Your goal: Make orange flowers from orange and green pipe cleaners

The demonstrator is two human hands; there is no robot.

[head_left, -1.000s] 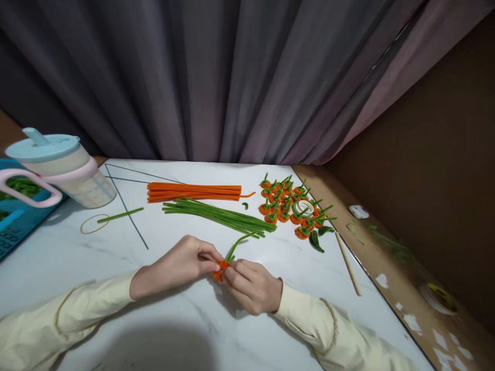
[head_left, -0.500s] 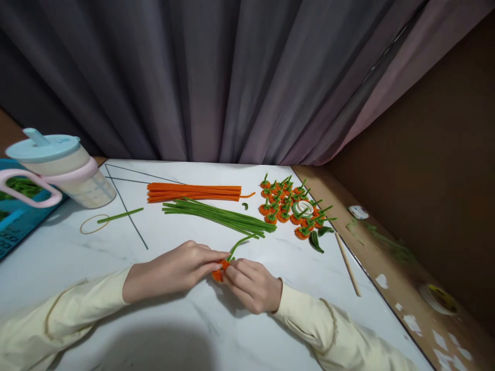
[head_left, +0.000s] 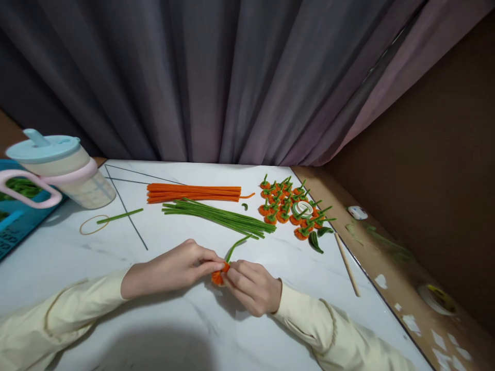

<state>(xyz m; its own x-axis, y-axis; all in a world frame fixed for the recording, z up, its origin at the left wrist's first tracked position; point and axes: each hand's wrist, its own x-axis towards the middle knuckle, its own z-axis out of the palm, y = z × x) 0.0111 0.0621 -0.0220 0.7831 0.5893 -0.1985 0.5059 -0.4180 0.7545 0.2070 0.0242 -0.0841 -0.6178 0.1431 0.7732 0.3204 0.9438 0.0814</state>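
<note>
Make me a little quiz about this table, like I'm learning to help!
1. True or false: the left hand and right hand both touch the fuzzy orange piece with a long green stem.
2. The round white ring sits among: A) straight orange fuzzy stems; B) small round fuzzy orange-and-green pieces; C) torn white scraps.
3. Fill in: the lid on the pale drinking cup is light ____.
Key: 1 true; 2 B; 3 blue.

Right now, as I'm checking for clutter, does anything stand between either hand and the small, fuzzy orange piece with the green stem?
Nothing visible does: the left hand and the right hand both hold the small, fuzzy orange piece at their fingertips.
</note>
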